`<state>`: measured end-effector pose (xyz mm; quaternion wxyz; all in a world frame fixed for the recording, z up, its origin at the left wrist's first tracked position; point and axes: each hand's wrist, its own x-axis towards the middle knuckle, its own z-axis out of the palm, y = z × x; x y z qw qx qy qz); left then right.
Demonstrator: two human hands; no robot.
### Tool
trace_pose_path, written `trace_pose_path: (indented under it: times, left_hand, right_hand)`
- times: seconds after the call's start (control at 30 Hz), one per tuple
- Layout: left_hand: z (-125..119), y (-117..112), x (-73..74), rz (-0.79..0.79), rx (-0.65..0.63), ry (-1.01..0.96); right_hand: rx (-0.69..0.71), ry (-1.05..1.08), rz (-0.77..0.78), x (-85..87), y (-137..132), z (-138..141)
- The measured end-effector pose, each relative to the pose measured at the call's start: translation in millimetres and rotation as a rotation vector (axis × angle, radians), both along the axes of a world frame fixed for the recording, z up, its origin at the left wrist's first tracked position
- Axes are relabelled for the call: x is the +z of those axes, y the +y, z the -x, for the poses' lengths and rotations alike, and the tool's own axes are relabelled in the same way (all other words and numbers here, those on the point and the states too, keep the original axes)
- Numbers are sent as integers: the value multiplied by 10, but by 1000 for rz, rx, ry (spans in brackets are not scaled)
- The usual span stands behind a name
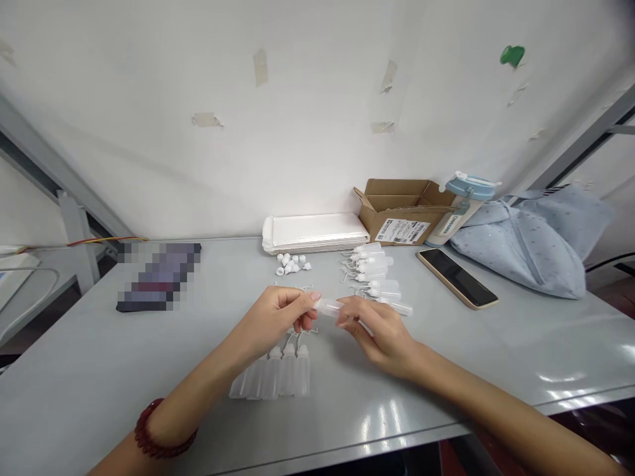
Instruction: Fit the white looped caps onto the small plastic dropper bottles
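Above the middle of the table, a small translucent squeeze bottle (329, 307) lies sideways between my two hands. My right hand (377, 330) is closed around its body end. The fingers of my left hand (282, 311) pinch the white neck end; whether a cap sits in them is hidden. Below my left hand, several translucent bottles (286, 373) with bent thin tips lie in a row. Behind my right hand, more such bottles (374, 268) lie in a column, tips to the left. A small heap of white caps (292, 264) sits beyond my left hand.
White flat packets (317, 231) are stacked by the wall, beside an open cardboard box (397, 215). At right are a phone (457, 277), a blue-lidded drinking cup (461, 205) and a pale blue cloth bag (526, 244). A pixelated dark item (159, 277) lies at left on the grey table (387, 410).
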<state>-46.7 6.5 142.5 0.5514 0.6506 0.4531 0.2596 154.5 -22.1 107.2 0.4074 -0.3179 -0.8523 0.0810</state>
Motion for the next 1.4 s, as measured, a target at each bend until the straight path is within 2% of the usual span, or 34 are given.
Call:
trace_pose_path:
  times: [0.17, 0.33, 0.4, 0.47, 0.6, 0.7, 0.77, 0.87, 0.93, 1.03, 1.23, 1.33, 1.4]
  left_hand:
    - [17, 0, 14, -167, -27, 110]
    - [-11, -41, 20, -241, -22, 85]
    - [-31, -59, 32, -225, -2, 75]
    - [-43, -67, 48, -178, 2, 84]
    - [-44, -51, 57, -99, -44, 52]
    - [-48, -32, 35, -55, -26, -26]
    - [-54, -22, 15, -10, -4, -88]
    - [-59, -13, -12, 85, -7, -152]
    - [-60, -12, -25, 129, -10, -162]
    - [-58, -19, -36, 130, -17, -161]
    - [-26, -39, -7, 130, -39, -105]
    - [15, -29, 37, 185, 27, -125]
    - [44, -17, 64, 166, 94, -119]
  right_hand:
    - [-19, 171, 360, 78, -47, -13]
    - [102, 453, 741, 147, -43, 4]
    - [151, 569, 842, 160, -26, 17]
    - [157, 634, 866, 168, -7, 25]
    - [107, 648, 863, 171, 13, 26]
    - [64, 562, 811, 159, 2, 21]
    - [-19, 428, 683, 144, -13, 17]
    - [-139, 227, 412, 114, -33, 16]
    - [-156, 143, 266, 94, -39, 19]
    - [-179, 76, 133, 67, -39, 24]
    - [-243, 91, 29, 25, -1, 10]
    - [-224, 85, 7, 19, 17, 7]
    - [-192, 66, 21, 31, 13, 8]
